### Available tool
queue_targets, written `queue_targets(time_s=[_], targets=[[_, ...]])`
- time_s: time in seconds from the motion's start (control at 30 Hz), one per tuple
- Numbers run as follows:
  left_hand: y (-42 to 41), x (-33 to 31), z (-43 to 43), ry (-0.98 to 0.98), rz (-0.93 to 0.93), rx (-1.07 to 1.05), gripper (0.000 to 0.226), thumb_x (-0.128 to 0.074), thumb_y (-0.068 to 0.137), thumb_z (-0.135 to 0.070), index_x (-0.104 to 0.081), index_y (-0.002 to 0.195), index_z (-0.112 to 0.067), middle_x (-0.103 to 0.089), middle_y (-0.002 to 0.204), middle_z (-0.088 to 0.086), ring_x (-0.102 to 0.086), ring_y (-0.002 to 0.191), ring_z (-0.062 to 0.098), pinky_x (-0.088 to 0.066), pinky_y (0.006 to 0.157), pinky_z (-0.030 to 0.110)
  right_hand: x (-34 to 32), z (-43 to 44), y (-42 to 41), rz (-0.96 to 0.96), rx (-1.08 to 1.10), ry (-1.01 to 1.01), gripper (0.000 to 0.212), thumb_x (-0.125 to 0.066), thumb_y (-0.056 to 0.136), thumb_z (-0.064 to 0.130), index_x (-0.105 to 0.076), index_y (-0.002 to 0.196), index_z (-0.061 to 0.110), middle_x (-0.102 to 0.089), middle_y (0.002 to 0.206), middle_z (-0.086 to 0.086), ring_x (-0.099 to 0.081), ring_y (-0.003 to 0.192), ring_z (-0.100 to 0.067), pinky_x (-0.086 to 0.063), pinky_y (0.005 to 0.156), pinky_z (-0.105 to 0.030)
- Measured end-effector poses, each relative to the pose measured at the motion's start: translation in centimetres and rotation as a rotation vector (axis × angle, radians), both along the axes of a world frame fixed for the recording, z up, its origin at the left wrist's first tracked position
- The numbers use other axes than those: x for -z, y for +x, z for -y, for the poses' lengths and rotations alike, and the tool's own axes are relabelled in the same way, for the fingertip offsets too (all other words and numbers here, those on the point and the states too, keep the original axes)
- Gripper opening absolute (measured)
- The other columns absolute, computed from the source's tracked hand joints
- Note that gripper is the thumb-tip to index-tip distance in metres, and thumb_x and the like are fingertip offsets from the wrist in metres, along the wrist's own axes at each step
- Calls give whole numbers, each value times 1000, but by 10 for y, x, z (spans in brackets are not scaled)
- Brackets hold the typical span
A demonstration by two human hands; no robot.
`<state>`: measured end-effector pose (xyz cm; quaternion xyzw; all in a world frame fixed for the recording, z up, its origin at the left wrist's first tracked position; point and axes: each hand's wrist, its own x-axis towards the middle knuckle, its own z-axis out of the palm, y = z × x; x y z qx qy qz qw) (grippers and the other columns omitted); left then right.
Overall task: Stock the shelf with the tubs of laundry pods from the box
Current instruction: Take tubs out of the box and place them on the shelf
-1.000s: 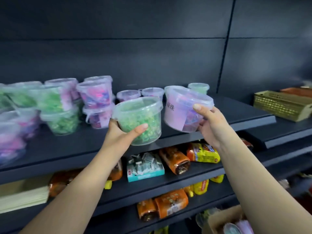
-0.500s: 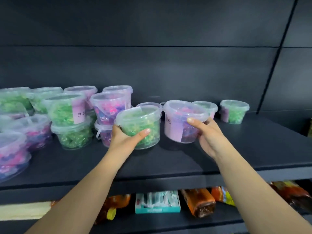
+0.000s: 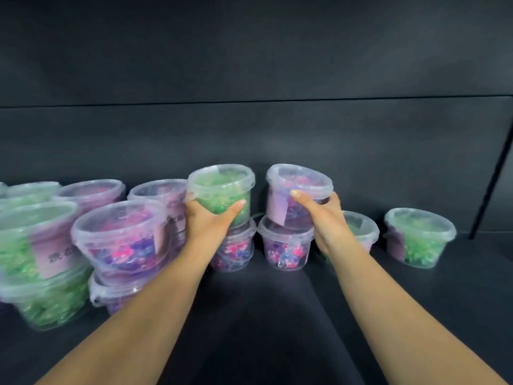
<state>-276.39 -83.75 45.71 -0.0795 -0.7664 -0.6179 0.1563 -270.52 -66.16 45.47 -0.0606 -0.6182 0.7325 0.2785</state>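
My left hand (image 3: 206, 219) grips a clear tub of green pods (image 3: 222, 190), held on top of a pink-pod tub (image 3: 234, 251) at the back of the dark shelf (image 3: 263, 315). My right hand (image 3: 323, 215) grips a tub of pink and purple pods (image 3: 298, 190) with a pale label, tilted slightly, on or just above another pink-pod tub (image 3: 286, 250). Whether either held tub rests fully on the one below I cannot tell.
Several stacked tubs of green and pink pods crowd the shelf's left side (image 3: 119, 237). Two green-pod tubs stand at the right, one behind my right wrist (image 3: 361, 232), one apart (image 3: 419, 236). A dark back wall (image 3: 249, 134) closes the shelf.
Both hands have lifted their tubs from the shelf front and carried them back, onto the row of tubs at the rear. The view has moved closer and up.
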Motion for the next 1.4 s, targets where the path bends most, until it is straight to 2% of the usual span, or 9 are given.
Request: queue_targets(time_s=[0.13, 0.47, 0.67, 0.77, 0.87, 0.97, 1.07, 1.23, 1.4], targets=[[-21, 23, -2, -77, 78, 2, 100, -74, 71, -40, -11, 144, -11, -30, 147, 8, -33, 133, 26, -27, 107, 34, 14, 2, -21, 136, 77, 177, 92, -80, 65, 36, -26, 137, 17, -44, 136, -2, -48, 120, -20, -40, 105, -40], [-29, 44, -4, -121, 37, -53, 95, -75, 65, -49, -26, 140, -16, -40, 142, 5, -37, 131, 25, -30, 111, 41, 17, 1, -25, 211, 147, 237, 108, -79, 59, 49, -18, 141, 14, -36, 144, -5, -41, 129, -24, -36, 108, -45], [-1, 43, 1, -191, 60, -129, 82, -65, 81, -38, -21, 144, -9, -11, 154, 10, -12, 142, 24, -14, 113, 33, 18, 3, -6, 242, 221, 300, 106, -73, 72, 45, -7, 147, 9, -18, 155, -8, -23, 141, -25, -24, 114, -41], [20, 45, 8, -96, 19, -156, 72, -65, 82, -31, -30, 140, -8, -18, 150, 12, -19, 139, 24, -16, 111, 29, 17, -22, 25, 184, 358, 358, 90, -69, 79, 36, -16, 147, 11, -22, 154, -5, -23, 141, -17, -20, 114, -27], [54, 49, -9, -63, -159, -112, 62, -66, 82, -22, -38, 136, -8, -31, 144, 10, -28, 135, 20, -17, 104, 13, 25, -57, 57, 147, 528, 407, 81, -69, 80, 32, -26, 144, 9, -29, 150, -7, -27, 138, -17, -21, 113, -27], [75, 53, -61, -47, -103, 203, 56, -67, 81, -21, -45, 132, -12, -47, 132, 5, -45, 123, 17, -31, 106, 24, 40, -95, 82, 201, 653, 320, 78, -67, 81, 33, -25, 144, 11, -30, 148, -3, -29, 136, -15, -21, 106, -16], [84, 64, -114, -142, 22, 420, 70, -70, 78, -30, -38, 137, -12, -42, 140, 5, -40, 129, 17, -29, 111, 32, 49, -129, 92, 277, 765, 307, 86, -70, 78, 32, -21, 143, 8, -24, 150, -4, -25, 138, -17, -17, 100, -11], [74, 78, -169, -213, 297, 395, 82, -67, 76, -45, -30, 139, -9, -39, 143, 8, -39, 130, 24, -30, 98, 26, 67, -175, 86, 415, 644, 154, 115, -78, 67, 38, 0, 147, 11, -11, 155, -5, -16, 142, -20, -18, 116, -33], [56, 81, -193, -130, 295, 391, 105, -76, 66, -44, -14, 145, -15, -31, 147, 2, -34, 133, 19, -28, 106, 30, 77, -190, 78, 340, 516, 122, 96, -83, 61, 33, -26, 136, 16, -45, 131, 1, -47, 118, -16, -40, 93, -27]])
